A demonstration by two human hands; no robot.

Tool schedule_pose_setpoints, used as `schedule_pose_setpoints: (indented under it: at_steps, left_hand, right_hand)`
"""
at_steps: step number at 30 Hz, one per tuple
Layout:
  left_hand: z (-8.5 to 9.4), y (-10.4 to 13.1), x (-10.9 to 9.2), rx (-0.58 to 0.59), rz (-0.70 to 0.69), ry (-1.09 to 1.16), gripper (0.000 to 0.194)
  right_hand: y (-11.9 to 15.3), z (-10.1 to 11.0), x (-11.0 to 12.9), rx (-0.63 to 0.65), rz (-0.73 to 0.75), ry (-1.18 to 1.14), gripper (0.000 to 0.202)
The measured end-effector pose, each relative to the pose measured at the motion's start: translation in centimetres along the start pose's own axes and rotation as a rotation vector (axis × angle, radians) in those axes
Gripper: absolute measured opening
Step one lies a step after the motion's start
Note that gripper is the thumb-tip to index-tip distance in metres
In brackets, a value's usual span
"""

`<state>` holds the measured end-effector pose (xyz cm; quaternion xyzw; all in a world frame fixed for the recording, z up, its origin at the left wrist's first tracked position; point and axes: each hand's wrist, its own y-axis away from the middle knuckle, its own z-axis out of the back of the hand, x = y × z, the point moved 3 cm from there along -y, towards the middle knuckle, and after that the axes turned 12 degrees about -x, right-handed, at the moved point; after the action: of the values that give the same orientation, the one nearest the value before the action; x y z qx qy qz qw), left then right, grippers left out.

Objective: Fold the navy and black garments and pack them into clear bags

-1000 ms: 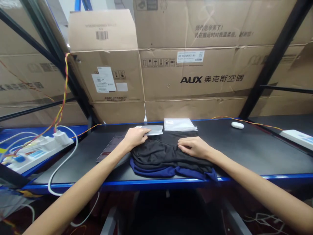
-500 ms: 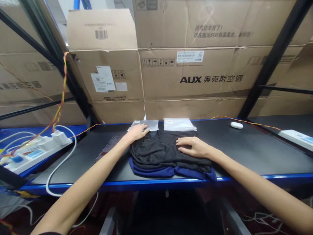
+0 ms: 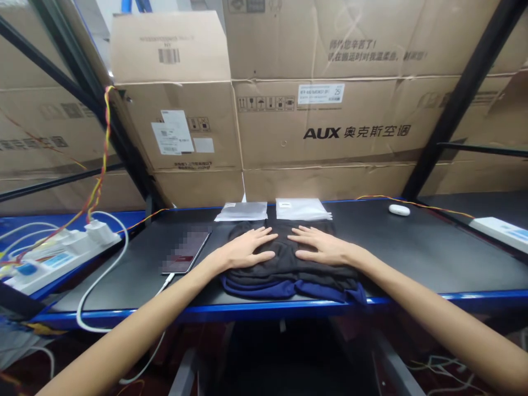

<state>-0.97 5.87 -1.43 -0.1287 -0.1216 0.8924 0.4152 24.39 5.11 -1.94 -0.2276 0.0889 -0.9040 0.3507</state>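
A black garment (image 3: 284, 266), its exact kind unclear, lies folded and rumpled near the front of the bench. Under it a dark blue cloth (image 3: 264, 288) sticks out along the front edge. My left hand (image 3: 248, 248) rests palm down on the black fabric's left half, fingers spread. Opposite it, my right hand (image 3: 324, 246) lies flat on the right half, its fingers pointing inward. Neither hand grips the cloth. Just beyond the garment are two flat plastic packets, a left one (image 3: 243, 211) and a whiter right one (image 3: 303, 209).
A phone (image 3: 187, 253) with a white charging cable (image 3: 119, 256) lies left of the garment. Power strips stand at left (image 3: 61, 256) and right (image 3: 501, 234). A small white case (image 3: 399, 210) sits at the back right. Cardboard (image 3: 330, 148) walls the rear, between black posts.
My left hand has come back from the left packet and moved right onto the black garment. My right hand has shifted slightly left, its fingers spreading.
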Motion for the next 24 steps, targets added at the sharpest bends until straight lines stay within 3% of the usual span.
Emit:
schedule_pose_setpoints:
  at_steps: [9, 14, 18, 24]
  left_hand:
    - [0.1, -0.3, -0.1, -0.057, -0.002, -0.030, 0.056]
    - [0.0, -2.3, 1.3, -0.205, 0.047, 0.020, 0.046]
    - [-0.6, -4.4, 3.2, -0.301, 0.154, -0.018, 0.040]
    - [-1.3, -5.9, 5.0, -0.338, 0.284, -0.044, 0.024]
  right_hand:
    - [0.1, -0.2, -0.3, -0.012, 0.017, 0.027, 0.058]
    - [-0.6, 0.3, -1.5, -0.261, 0.052, 0.044, 0.038]
    - [-0.9, 1.4, -4.2, -0.475, 0.005, 0.193, 0.029]
    - [-0.5, 2.0, -7.0, -0.437, -0.076, 0.315, 0.016]
